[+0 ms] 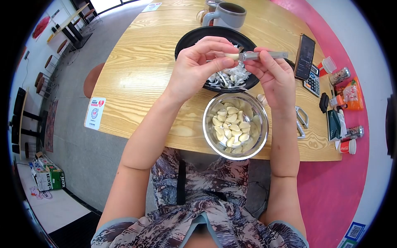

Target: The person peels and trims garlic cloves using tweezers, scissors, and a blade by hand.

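My left hand [202, 62] pinches a pale garlic clove [232, 56] between thumb and fingers, above the black pan. Closed around a small knife [266, 55] with a slim grey handle is my right hand [276, 74]; the knife's tip end meets the clove. Papery garlic skins [233, 78] lie in the round black pan [182, 44] below both hands. Nearer to me stands a shiny metal bowl [208, 138] with many peeled garlic cloves [232, 124] in it. Partly hidden behind my right wrist, a garlic piece [262, 99] rests beside the bowl.
Behind the pan are a grey mug [230, 15] and a jar [213, 5]. To the right are a phone [304, 56], a calculator [312, 84], a metal peeler-like tool [301, 122], spice jars [340, 76] and an orange packet [352, 95]. The wooden table's [182, 142] front edge is near my lap.
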`<action>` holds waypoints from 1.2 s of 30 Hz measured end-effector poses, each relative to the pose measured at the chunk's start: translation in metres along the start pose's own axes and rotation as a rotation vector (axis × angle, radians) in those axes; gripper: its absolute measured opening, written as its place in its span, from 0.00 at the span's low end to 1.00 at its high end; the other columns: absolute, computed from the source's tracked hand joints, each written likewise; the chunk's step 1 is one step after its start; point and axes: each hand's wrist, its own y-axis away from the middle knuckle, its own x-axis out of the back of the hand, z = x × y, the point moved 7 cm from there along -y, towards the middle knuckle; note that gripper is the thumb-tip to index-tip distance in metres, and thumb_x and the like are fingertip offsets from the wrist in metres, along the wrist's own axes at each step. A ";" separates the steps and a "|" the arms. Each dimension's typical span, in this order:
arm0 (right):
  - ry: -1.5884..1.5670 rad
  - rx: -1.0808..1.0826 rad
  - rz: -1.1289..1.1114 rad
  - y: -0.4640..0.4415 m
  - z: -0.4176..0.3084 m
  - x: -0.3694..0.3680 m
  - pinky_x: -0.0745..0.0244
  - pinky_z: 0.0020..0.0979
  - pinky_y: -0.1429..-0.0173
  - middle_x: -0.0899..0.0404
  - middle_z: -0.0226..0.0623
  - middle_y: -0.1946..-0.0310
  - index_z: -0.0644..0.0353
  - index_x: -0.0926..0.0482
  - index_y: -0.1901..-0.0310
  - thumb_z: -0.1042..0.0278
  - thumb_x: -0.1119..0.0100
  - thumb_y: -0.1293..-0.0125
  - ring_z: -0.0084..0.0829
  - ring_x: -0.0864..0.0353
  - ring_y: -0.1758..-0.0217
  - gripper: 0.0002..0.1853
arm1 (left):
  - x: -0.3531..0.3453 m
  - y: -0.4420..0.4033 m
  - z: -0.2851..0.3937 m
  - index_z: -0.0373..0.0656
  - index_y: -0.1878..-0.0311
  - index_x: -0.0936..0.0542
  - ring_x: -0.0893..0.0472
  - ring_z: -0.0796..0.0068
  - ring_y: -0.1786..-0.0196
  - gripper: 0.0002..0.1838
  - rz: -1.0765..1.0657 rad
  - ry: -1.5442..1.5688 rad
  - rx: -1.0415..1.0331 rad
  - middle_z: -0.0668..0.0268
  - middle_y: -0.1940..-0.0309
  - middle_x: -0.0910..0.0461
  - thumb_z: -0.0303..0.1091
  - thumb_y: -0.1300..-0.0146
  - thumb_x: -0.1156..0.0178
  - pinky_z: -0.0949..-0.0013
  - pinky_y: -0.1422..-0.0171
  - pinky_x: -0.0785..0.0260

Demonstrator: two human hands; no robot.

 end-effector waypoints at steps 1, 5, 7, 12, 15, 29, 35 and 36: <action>0.000 -0.001 -0.001 0.000 0.000 0.001 0.16 0.30 0.52 0.16 0.48 0.61 0.71 0.20 0.53 0.71 0.42 0.31 0.35 0.13 0.58 0.11 | 0.000 0.000 0.000 0.35 0.50 0.18 0.19 0.72 0.50 0.11 0.001 0.000 0.000 0.60 0.45 0.26 0.20 0.36 0.39 0.65 0.43 0.20; -0.049 -0.030 -0.015 -0.001 0.002 0.000 0.16 0.31 0.51 0.16 0.49 0.60 0.72 0.21 0.52 0.71 0.43 0.30 0.36 0.14 0.57 0.12 | 0.000 0.000 0.002 0.34 0.50 0.19 0.19 0.72 0.50 0.11 -0.004 -0.017 -0.002 0.60 0.46 0.25 0.20 0.36 0.40 0.66 0.43 0.20; -0.047 -0.035 -0.014 0.000 0.002 0.000 0.16 0.31 0.51 0.16 0.49 0.60 0.72 0.21 0.52 0.71 0.43 0.30 0.36 0.14 0.57 0.12 | -0.001 0.000 0.002 0.34 0.50 0.19 0.19 0.72 0.51 0.11 -0.007 -0.018 -0.004 0.60 0.46 0.25 0.20 0.36 0.40 0.66 0.43 0.20; -0.061 -0.041 -0.016 -0.001 0.002 0.002 0.16 0.31 0.51 0.16 0.49 0.60 0.72 0.21 0.52 0.71 0.43 0.30 0.36 0.13 0.57 0.12 | -0.001 0.000 0.004 0.34 0.51 0.18 0.19 0.73 0.51 0.11 -0.008 -0.031 -0.002 0.61 0.48 0.26 0.20 0.36 0.40 0.66 0.43 0.20; -0.025 -0.016 -0.017 0.000 -0.001 0.001 0.16 0.31 0.52 0.16 0.48 0.61 0.72 0.20 0.53 0.72 0.42 0.31 0.36 0.13 0.58 0.11 | 0.000 0.000 0.002 0.34 0.51 0.18 0.20 0.72 0.50 0.11 -0.007 -0.051 0.018 0.61 0.48 0.26 0.19 0.36 0.40 0.66 0.43 0.20; -0.046 -0.005 0.024 0.001 0.000 0.003 0.15 0.30 0.54 0.15 0.47 0.63 0.70 0.19 0.55 0.73 0.42 0.32 0.34 0.13 0.61 0.09 | -0.004 0.003 0.006 0.34 0.51 0.18 0.20 0.72 0.50 0.11 0.027 -0.200 -0.059 0.60 0.48 0.26 0.18 0.36 0.41 0.69 0.44 0.21; -0.030 -0.015 0.058 0.002 0.004 0.001 0.15 0.29 0.55 0.15 0.47 0.63 0.70 0.19 0.55 0.73 0.41 0.32 0.34 0.13 0.62 0.09 | -0.007 0.003 0.006 0.34 0.50 0.19 0.18 0.75 0.54 0.12 0.025 -0.281 -0.072 0.62 0.51 0.24 0.17 0.37 0.40 0.74 0.47 0.23; -0.024 -0.012 0.057 0.002 0.005 0.000 0.16 0.29 0.55 0.15 0.47 0.63 0.70 0.19 0.55 0.73 0.41 0.32 0.34 0.13 0.62 0.09 | -0.008 0.003 0.006 0.34 0.50 0.20 0.18 0.76 0.55 0.12 0.018 -0.259 -0.074 0.63 0.52 0.23 0.16 0.37 0.40 0.74 0.47 0.23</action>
